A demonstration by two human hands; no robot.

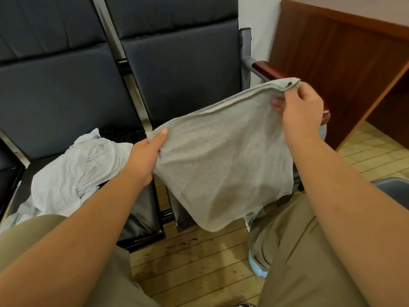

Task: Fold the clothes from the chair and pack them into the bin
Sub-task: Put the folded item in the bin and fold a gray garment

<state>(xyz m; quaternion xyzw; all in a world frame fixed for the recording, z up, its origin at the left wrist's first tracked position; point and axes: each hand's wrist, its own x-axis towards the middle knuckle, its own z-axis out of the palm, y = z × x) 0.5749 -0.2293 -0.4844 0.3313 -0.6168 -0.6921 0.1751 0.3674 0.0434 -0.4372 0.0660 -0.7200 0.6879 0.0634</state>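
A folded grey garment [221, 165] hangs in the air in front of the black chairs. My left hand [147, 154] pinches its near left corner, thumb on top. Its far right corner is gripped by my right hand [301, 111], raised higher, so the top edge slopes up to the right. A crumpled pale blue-white garment [75, 171] lies on the seat of the left black chair [62, 103]. A grey bin rim [391, 185] shows at the right edge, mostly hidden behind my right arm.
The right black chair [183, 69] has a wooden armrest [269, 70] just behind the held garment. A brown wooden desk [345, 54] stands at the right. My knees in khaki trousers fill the bottom, above a plank floor [199, 262].
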